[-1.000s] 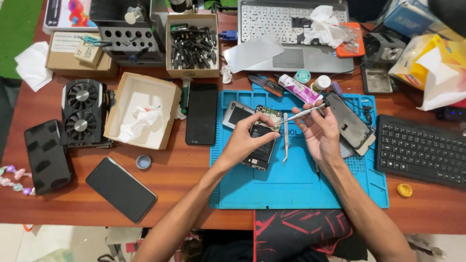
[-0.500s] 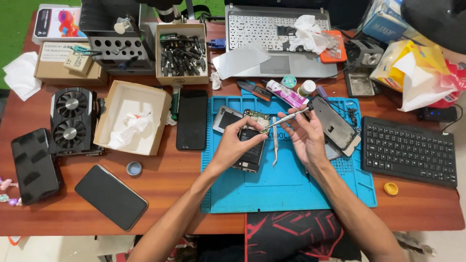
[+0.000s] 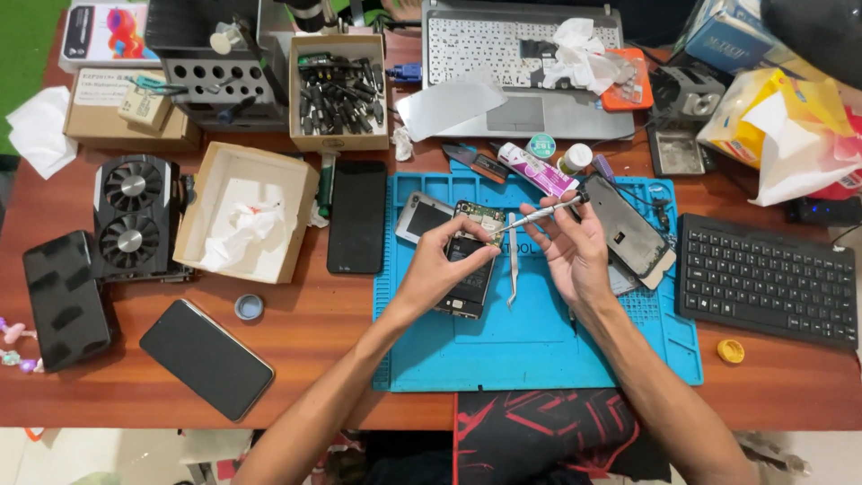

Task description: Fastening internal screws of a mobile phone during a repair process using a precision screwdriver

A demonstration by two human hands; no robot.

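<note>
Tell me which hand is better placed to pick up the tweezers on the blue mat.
Probably the left. The right hand is busy holding the screwdriver, while the left hand only steadies the opened phone, with the tweezers lying just beside it on the blue mat.

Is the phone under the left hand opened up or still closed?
Opened: the phone shows its bare circuit board while the left hand steadies it.

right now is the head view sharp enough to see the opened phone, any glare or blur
Head view: even overhead light, soft shadows, little blur; the opened phone under the left hand is sharp, the screwdriver in the right hand catches slight shine; frame edges bend mildly.
</note>
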